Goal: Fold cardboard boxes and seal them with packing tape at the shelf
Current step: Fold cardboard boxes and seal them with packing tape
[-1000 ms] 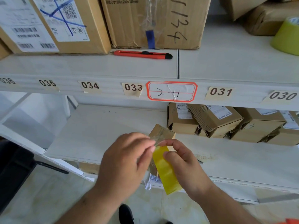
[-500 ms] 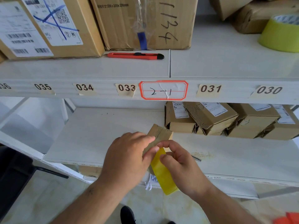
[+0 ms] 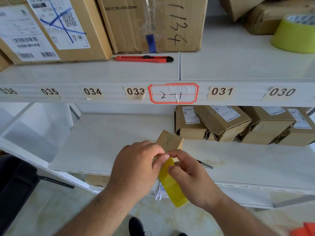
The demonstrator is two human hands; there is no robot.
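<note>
small brown cardboard box (image 3: pixel 170 140) at frame centre, glossy yellow tape strip (image 3: pixel 172 186) hanging below, left hand (image 3: pixel 136 169) and right hand (image 3: pixel 190 176) fingers curled, pinching tape against box

Along the front edge of the upper shelf (image 3: pixel 238 82) run paper tags: 036 (image 3: pixel 8 91), 035 (image 3: pixel 49 91), 034 (image 3: pixel 92 91), 033 (image 3: pixel 135 91), then a red-bordered label (image 3: pixel 173 93) handwritten "2-1", then 031 (image 3: pixel 222 91) and 030 (image 3: pixel 282 92) off to the right. On the far box (image 3: pixel 153 23) above, "1134" is scrawled in marker down its face, with a faint printed line reading 200 x 200 x 150mm. The shipping labels' print is too small to read.
</note>
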